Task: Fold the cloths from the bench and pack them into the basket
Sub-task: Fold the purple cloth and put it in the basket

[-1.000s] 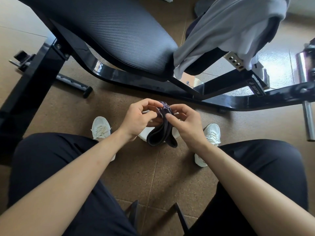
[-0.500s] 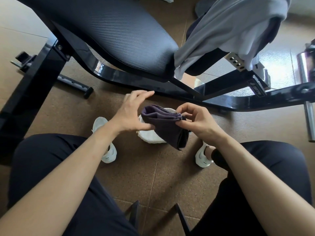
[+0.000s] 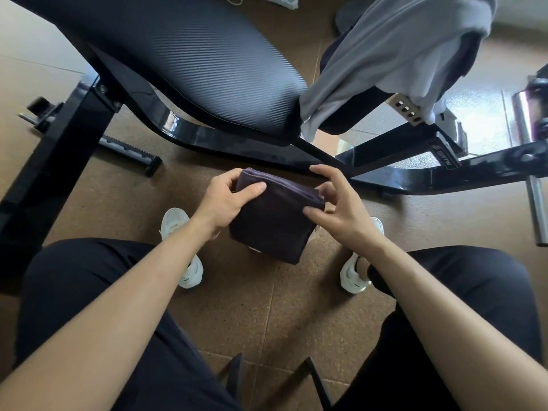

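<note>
The folded dark purple cloth point(image 3: 272, 226) is held in mid-air at the centre of the frame, above the brown tiled floor point(image 3: 267, 307) and between the person's knees. It is not on the surface.

Left hand point(image 3: 221, 204): grasping the cloth's upper left corner, with the thumb laid on the top face and the fingers point(image 3: 229, 180) curled round the edge.

Right hand point(image 3: 341, 209): grasping the cloth's right edge, with the thumb on top and the fingers point(image 3: 327, 189) behind the fold. The index finger is lifted clear.

The cloth's lower corner hangs free below both hands.

Surroundings:
- The black padded surface point(image 3: 192, 63) of the bench fills the upper left and upper centre of the frame. Its black frame point(image 3: 222, 143) runs across just above the hands.
- A grey cloth point(image 3: 385, 54) drapes over the bench at the upper right, with one end hanging down by the pad's edge.
- One white shoe point(image 3: 175, 223) stands lower left of the held cloth, the other white shoe point(image 3: 354, 277) lower right.
- A steel bar point(image 3: 536, 209) stands at the right edge of the frame.

Open room: bare floor lies below the cloth, between the shoes. The bench frame closes off the side above the hands
</note>
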`<state>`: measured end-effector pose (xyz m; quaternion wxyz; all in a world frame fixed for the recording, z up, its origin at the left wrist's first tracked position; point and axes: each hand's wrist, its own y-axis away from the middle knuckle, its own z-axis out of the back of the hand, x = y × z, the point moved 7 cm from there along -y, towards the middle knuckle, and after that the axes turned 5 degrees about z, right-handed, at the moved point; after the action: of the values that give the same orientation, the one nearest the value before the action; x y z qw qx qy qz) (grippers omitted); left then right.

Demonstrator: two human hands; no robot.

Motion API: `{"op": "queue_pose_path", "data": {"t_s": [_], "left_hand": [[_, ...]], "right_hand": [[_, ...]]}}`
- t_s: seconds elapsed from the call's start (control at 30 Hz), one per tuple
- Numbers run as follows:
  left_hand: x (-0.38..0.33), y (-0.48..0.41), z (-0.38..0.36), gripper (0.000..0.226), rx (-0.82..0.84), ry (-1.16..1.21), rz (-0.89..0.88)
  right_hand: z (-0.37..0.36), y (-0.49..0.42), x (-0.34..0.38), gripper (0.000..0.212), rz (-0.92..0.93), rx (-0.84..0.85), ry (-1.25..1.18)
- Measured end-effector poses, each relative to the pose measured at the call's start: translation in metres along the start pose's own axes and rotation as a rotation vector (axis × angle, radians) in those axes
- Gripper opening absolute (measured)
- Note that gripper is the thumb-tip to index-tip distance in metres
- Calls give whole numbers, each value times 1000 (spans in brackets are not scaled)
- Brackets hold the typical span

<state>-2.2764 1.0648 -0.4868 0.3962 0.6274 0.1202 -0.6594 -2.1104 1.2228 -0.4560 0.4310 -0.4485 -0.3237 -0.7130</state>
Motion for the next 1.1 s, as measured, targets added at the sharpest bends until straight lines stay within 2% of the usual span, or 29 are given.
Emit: {"op": "queue_pose_path", "data": {"t_s": [0.1,0.2,0.3,0.37,0.43,0.57,0.63,0.77,0.9,1.03,1.1], "left_hand": [[-7,2,-3,18,-64,-155,-68],[-10,4,-6,22,-148,-347,-136],[-13,8,-8,26,-234,-490,-204],[-18,13,-11,28,-273,-563,-269],[-22,14,-16,32,-220,-576,-316],[-21,19,-33,51,54,-523,-312],[-23,25,-36,58,88,-496,-317],[-29,31,-33,43,88,-342,-322],[-28,32,-33,31,75,-363,-385],[-28,35,-43,39,180,-416,-475],[-28,36,-45,47,235,-421,-452]], "right_hand": [[-7,-2,-4,35,-78,-30,111],[-11,-3,-14,15,-193,-77,114],[-16,-2,-24,13,-320,-106,62],[-21,0,-26,20,-390,-126,-16],[-25,2,-28,24,-456,-145,-113],[-26,5,-30,16,-525,-163,-259],[-26,6,-29,13,-556,-162,-329],[-27,10,-27,15,-623,-135,-571],[-28,12,-19,19,-647,-112,-773],[-29,12,-18,42,-588,-52,-675],[-27,11,-20,40,-569,-70,-624]]}}
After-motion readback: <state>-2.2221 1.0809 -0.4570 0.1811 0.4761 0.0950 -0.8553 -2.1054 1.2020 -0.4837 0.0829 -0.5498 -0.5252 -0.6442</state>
